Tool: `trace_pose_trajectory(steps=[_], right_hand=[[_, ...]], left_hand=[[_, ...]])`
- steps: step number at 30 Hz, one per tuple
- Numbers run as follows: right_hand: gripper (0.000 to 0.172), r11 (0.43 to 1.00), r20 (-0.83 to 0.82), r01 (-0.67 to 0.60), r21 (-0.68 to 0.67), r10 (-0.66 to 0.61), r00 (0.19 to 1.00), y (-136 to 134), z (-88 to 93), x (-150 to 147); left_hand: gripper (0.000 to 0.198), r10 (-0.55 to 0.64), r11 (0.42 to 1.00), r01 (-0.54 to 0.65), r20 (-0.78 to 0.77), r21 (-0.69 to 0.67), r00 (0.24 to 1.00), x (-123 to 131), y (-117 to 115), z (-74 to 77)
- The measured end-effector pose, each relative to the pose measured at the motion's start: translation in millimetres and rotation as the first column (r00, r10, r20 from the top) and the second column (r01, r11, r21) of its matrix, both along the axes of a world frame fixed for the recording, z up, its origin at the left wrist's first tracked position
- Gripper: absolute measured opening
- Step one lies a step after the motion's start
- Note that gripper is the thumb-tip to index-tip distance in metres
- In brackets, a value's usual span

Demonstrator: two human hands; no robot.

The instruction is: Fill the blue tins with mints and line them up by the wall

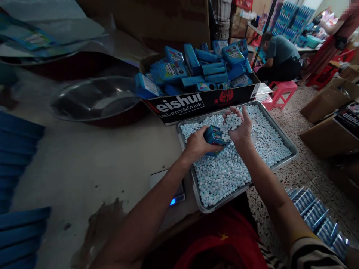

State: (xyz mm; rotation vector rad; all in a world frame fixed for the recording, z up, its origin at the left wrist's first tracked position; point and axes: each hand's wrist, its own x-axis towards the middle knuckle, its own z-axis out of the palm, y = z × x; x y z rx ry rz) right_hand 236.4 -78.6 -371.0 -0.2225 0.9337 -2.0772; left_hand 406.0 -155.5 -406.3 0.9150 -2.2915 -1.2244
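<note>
My left hand (196,145) grips a small blue printed box (213,136) above a metal tray (291,155). Cupped palm-up beside it, my right hand (243,129) holds a heap of small pale blue and white pellets (232,122). The heap is right at the box's upper right side; whether any pellets are inside the box cannot be made out. A layer of the same pellets (224,179) covers most of the tray beneath both hands.
Behind the tray stands a black carton (182,108) heaped with blue boxes (171,71). A digital scale (178,197) lies left of the tray, partly under my left forearm. A wide basin (95,99) sits farther left. A co-worker (280,54) bends forward on a pink stool (283,91).
</note>
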Motion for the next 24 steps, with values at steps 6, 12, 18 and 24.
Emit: trace_pose_trajectory(steps=[6,12,18,24], right_hand=[[0.051,0.996,-0.181,-0.086,-0.017,0.081,0.980,14,13.6,13],[0.061,0.993,-0.421,-0.116,-0.003,0.105,0.901,25,22.5,22],[0.045,0.982,-0.643,0.036,0.184,0.092,0.760,60,-19.3,-15],[0.081,0.763,-0.729,0.192,0.617,0.646,-0.227,126,-66.4,-15]], left_hand=[[0.085,0.020,0.998,-0.022,-0.037,-0.067,0.999,4,-2,-5.0],[0.079,0.058,0.986,-0.077,-0.126,-0.151,0.990,2,0,-10.7],[0.081,0.174,0.978,-0.133,-0.272,0.164,0.946,6,-5,-25.2],[0.085,0.094,0.987,-0.048,-0.308,0.152,0.947,21,-11,-37.5]])
